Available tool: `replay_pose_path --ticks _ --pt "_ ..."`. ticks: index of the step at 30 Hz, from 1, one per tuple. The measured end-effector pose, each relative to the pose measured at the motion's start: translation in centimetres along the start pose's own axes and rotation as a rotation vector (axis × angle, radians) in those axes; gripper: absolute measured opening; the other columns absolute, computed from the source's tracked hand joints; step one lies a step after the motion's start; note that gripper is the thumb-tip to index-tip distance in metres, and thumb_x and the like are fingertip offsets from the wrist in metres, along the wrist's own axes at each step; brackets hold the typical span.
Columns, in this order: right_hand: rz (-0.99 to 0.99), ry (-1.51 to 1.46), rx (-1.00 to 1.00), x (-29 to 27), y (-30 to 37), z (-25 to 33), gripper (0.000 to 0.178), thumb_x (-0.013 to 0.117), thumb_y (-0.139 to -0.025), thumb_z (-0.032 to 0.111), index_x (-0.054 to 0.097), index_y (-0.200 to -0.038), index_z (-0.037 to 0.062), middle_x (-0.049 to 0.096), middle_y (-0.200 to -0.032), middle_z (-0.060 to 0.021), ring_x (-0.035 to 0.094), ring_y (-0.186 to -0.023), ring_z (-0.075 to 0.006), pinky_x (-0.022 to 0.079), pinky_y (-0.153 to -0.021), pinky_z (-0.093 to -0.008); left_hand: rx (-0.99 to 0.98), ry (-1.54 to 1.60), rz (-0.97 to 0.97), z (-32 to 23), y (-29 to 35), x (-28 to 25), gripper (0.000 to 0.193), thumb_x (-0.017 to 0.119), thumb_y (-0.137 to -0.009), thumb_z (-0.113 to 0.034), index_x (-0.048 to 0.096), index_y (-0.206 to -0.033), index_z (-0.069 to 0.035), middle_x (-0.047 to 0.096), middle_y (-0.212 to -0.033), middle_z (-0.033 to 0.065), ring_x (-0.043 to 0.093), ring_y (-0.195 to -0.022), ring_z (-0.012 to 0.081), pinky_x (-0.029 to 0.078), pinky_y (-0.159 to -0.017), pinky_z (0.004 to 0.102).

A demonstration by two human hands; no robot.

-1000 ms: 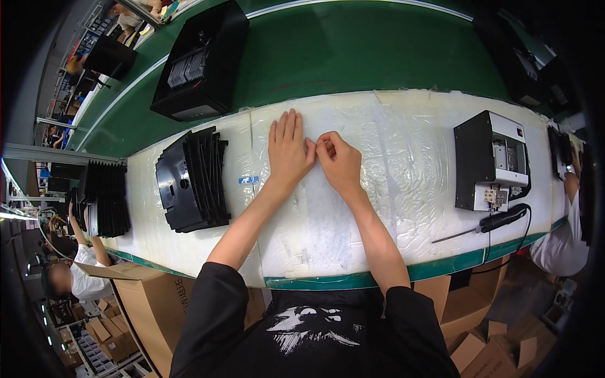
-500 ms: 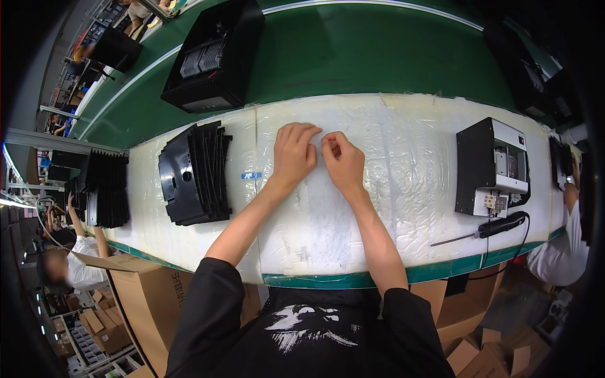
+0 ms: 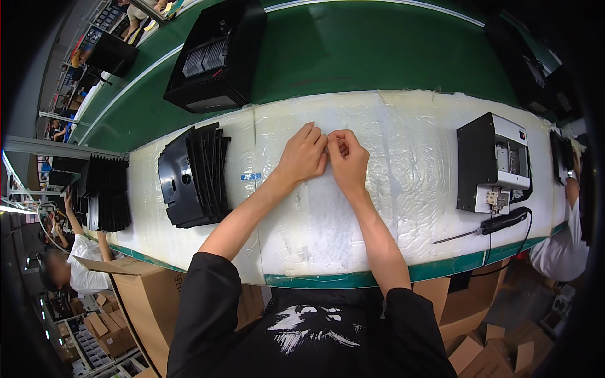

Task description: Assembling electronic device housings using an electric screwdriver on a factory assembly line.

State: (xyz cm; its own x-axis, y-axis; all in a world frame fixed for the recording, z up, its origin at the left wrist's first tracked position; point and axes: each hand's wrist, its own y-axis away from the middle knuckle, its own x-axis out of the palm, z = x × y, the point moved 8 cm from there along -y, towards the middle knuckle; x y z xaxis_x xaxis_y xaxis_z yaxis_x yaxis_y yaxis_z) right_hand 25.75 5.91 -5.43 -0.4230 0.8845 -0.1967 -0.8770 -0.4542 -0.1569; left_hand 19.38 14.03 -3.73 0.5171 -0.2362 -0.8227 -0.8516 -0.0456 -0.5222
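Worktop: a long worktop [image 3: 403, 208] covered in white, wrinkled plastic sheeting, with a green strip along its near edge.
Conveyor: a green belt [image 3: 378, 50] runs along the worktop's far edge and carries a black housing [image 3: 217, 57] at its left part.
Room: a factory line; cardboard boxes [image 3: 132, 296] stand on the floor below the near edge, and other people work at both ends.
Left hand: the left hand [image 3: 304, 154] rests on the sheeting at the middle of the worktop, fingers curled, fingertips meeting those of the other hand.
Right hand: the right hand [image 3: 348, 157] lies just beside it, thumb and fingers pinched narrow.
Held thing: too small to tell; whatever sits between the fingertips is hidden by them.
Left of the hands: a row of black plastic panels [image 3: 192, 176] stands on edge; a small blue label [image 3: 250, 177] lies between it and the left wrist.
Right end: a black and white metal unit [image 3: 495, 164] stands near the right edge; a black electric screwdriver [image 3: 498, 223] lies in front of it, by the near edge.
In the way: nothing lies between the hands and the near edge except bare sheeting.
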Motion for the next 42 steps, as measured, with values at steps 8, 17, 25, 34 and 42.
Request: replay_pose_path --ticks 8,17,25,34,42 --pt "-0.11 -0.083 0.013 -0.8 -0.2 -0.8 0.009 0.061 -0.084 0.013 0.062 -0.083 0.0039 0.061 -0.062 -0.0059 0.058 -0.052 -0.0123 0.046 -0.051 -0.0258 0.053 0.024 0.076 -0.4 -0.3 0.5 0.021 0.061 -0.058 -0.009 0.058 -0.078 -0.002 0.053 -0.08 0.0132 0.052 -0.09 0.0325 0.048 -0.08 0.0365" --pt "-0.042 -0.041 0.045 -0.3 -0.2 -0.9 0.01 0.061 -0.086 0.01 0.061 -0.087 0.0001 0.062 -0.066 -0.0031 0.056 -0.058 -0.0057 0.044 -0.054 -0.0204 0.016 0.044 0.05 -0.2 -0.1 0.5 0.021 0.062 -0.059 -0.009 0.059 -0.079 -0.002 0.054 -0.081 0.0135 0.053 -0.092 0.0337 0.047 -0.085 0.0391" --pt "-0.076 -0.041 0.009 -0.4 -0.2 -1.1 0.009 0.062 -0.083 0.014 0.062 -0.083 0.0049 0.062 -0.061 -0.0061 0.059 -0.052 -0.0141 0.046 -0.051 -0.027 -0.008 0.039 0.059 0.0 0.1 0.8 0.025 0.062 -0.06 -0.009 0.06 -0.083 -0.001 0.055 -0.084 0.0149 0.052 -0.098 0.0362 0.045 -0.09 0.0397" --pt "-0.068 -0.018 0.01 -0.2 -0.3 -1.1 0.01 0.062 -0.083 0.015 0.062 -0.083 0.0057 0.062 -0.061 -0.006 0.06 -0.052 -0.0152 0.047 -0.051 -0.0281 0.051 0.068 0.027 -0.3 -0.6 0.2 0.024 0.06 -0.057 -0.008 0.061 -0.079 0.001 0.052 -0.076 0.0117 0.05 -0.081 0.0293 0.047 -0.072 0.0345" --pt "-0.052 0.0 0.022 -0.2 -0.2 -0.8 0.01 0.061 -0.084 0.016 0.062 -0.083 0.006 0.061 -0.061 -0.0057 0.059 -0.052 -0.0148 0.046 -0.051 -0.0282 -0.031 0.071 -0.086 -0.1 -0.1 -0.7 0.02 0.061 -0.057 -0.006 0.059 -0.077 -0.001 0.053 -0.077 0.0127 0.054 -0.087 0.0309 0.048 -0.077 0.0359"
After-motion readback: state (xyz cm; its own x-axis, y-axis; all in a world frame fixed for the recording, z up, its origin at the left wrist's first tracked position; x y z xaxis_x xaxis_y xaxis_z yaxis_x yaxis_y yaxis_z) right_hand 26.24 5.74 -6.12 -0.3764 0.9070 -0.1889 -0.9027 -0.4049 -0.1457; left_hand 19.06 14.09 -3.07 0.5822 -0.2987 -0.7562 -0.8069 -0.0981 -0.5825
